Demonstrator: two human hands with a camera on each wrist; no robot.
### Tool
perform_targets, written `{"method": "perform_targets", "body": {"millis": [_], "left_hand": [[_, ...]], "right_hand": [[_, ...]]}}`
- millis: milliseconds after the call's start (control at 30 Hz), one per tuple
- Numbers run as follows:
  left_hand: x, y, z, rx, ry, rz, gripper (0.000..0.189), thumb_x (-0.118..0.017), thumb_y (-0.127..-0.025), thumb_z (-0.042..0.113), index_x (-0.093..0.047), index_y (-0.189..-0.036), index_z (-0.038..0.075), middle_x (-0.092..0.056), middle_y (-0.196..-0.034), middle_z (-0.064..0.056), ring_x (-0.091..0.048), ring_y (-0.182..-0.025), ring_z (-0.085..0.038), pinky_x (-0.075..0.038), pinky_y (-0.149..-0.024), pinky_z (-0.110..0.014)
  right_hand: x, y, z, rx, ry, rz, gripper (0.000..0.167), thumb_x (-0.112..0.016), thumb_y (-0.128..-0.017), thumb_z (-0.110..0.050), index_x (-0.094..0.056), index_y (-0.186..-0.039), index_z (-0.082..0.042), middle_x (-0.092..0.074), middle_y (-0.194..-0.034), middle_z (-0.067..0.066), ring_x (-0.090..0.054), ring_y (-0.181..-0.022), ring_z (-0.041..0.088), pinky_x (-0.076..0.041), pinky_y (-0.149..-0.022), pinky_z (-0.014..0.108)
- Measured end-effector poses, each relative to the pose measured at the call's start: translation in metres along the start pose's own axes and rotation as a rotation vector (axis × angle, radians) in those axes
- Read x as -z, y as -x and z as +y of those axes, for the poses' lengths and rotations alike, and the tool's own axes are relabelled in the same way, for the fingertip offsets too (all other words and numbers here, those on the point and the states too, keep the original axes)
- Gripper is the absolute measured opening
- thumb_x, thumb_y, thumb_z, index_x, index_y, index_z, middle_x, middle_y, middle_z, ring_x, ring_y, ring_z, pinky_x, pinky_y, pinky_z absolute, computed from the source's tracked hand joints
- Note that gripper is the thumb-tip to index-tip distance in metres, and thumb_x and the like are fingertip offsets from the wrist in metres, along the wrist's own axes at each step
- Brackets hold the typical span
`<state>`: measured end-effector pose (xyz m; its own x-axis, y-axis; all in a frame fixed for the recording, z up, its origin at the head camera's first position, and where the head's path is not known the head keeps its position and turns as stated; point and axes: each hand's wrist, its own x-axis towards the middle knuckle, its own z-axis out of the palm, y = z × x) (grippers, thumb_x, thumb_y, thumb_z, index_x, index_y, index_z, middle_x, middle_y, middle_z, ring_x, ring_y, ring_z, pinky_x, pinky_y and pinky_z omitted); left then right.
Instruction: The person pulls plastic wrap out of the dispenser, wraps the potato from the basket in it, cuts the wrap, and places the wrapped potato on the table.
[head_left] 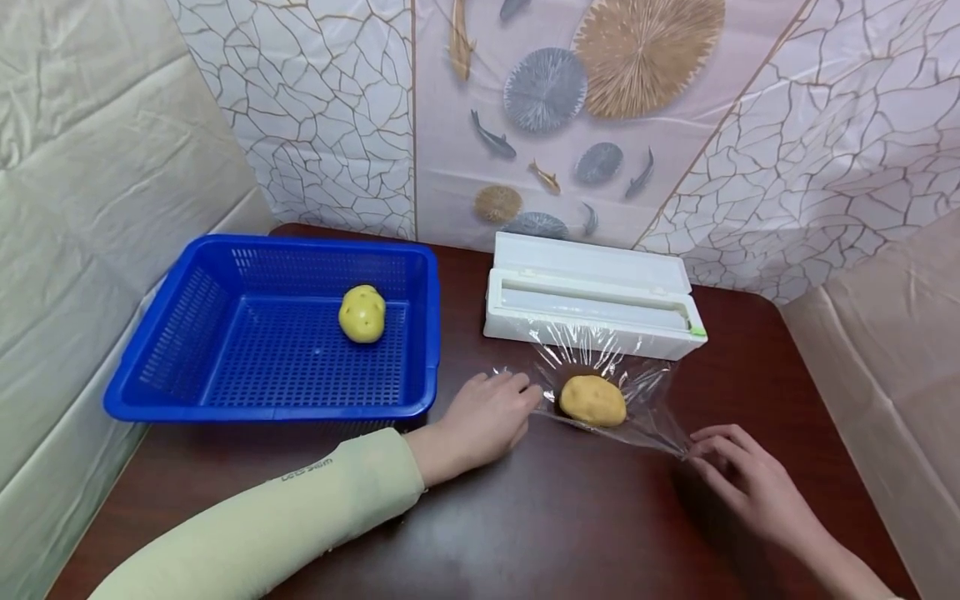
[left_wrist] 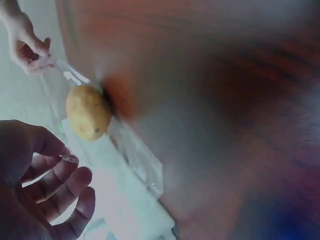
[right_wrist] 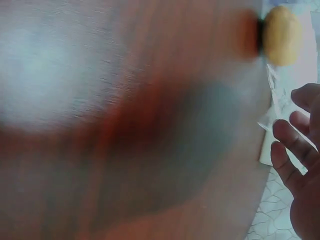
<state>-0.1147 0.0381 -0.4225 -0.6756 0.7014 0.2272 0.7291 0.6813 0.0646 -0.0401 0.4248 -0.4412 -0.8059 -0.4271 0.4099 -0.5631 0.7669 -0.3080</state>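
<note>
Two hands of mine are in use, both on one sheet of clear film. Head view: my left hand (head_left: 487,414) is palm down, fingers bent, at the film's left side; its fingertip hold cannot be judged from here. My right hand (head_left: 759,490) pinches the film's near right corner between thumb and fingers. The clear film (head_left: 651,419) runs from the white dispenser box (head_left: 517,327) towards me. The potato (head_left: 592,401) sits between my hands, within the film's spread; whether over or under it, I cannot tell. A second, yellower potato (head_left: 363,315) lies in the blue basket (head_left: 270,413).

Left wrist view: my left thumb and forefinger meet on a gathered bit of film; the other fingers are loosely curled, apart.

Right wrist view: my right fingers are bent and spaced; the fingertip contact is unclear here. The potato lies beyond them.
</note>
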Motion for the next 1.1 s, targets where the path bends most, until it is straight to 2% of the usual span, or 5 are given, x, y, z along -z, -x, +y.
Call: {"method": "perform_targets", "body": {"millis": [200,367,633,867,1100], "left_hand": [[0.005,-0.011,-0.003,0.080,0.006,0.037,0.016,-0.071,-0.098,0.020,-0.071,-0.114,0.015,-0.069,-0.104,0.000,-0.068,-0.094,-0.020,-0.056,-0.070,-0.036],[0.000,-0.021,-0.005,0.129,0.005,0.062,0.015,-0.069,-0.099,0.018,-0.070,-0.113,0.013,-0.068,-0.100,-0.002,-0.068,-0.091,-0.021,-0.055,-0.065,-0.035],[-0.005,-0.039,-0.006,0.207,0.002,0.002,0.013,-0.065,-0.103,0.016,-0.068,-0.115,0.012,-0.069,-0.108,-0.004,-0.069,-0.099,-0.023,-0.058,-0.071,-0.037],[-0.009,-0.039,-0.012,0.197,0.030,-0.024,0.022,-0.069,-0.101,0.020,-0.069,-0.121,0.011,-0.068,-0.113,-0.005,-0.068,-0.101,-0.023,-0.060,-0.077,-0.037],[-0.008,-0.020,-0.009,0.079,0.073,-0.100,0.024,-0.070,-0.097,0.025,-0.070,-0.118,0.013,-0.070,-0.108,-0.001,-0.069,-0.100,-0.022,-0.056,-0.080,-0.039]], "right_hand": [[0.007,-0.019,0.008,-0.029,0.021,-0.014,0.046,-0.085,-0.073,0.015,-0.073,-0.099,-0.020,-0.067,-0.097,-0.011,-0.052,-0.080,-0.004,-0.044,-0.069,0.018],[0.009,-0.031,0.018,-0.083,0.044,-0.032,0.039,-0.084,-0.079,0.011,-0.073,-0.098,-0.022,-0.068,-0.091,-0.012,-0.054,-0.076,-0.002,-0.042,-0.068,0.018],[0.015,-0.049,0.028,-0.113,0.079,-0.076,0.029,-0.082,-0.086,0.004,-0.074,-0.097,-0.022,-0.070,-0.089,-0.012,-0.056,-0.076,0.001,-0.042,-0.070,0.019],[0.009,-0.051,0.032,-0.029,0.054,-0.058,0.035,-0.084,-0.077,0.009,-0.073,-0.097,-0.018,-0.070,-0.094,-0.008,-0.061,-0.086,0.008,-0.044,-0.079,0.019],[0.004,-0.035,0.027,0.011,0.070,-0.134,0.032,-0.082,-0.079,0.003,-0.069,-0.094,-0.021,-0.065,-0.088,-0.015,-0.060,-0.077,0.007,-0.046,-0.070,0.021]]}}
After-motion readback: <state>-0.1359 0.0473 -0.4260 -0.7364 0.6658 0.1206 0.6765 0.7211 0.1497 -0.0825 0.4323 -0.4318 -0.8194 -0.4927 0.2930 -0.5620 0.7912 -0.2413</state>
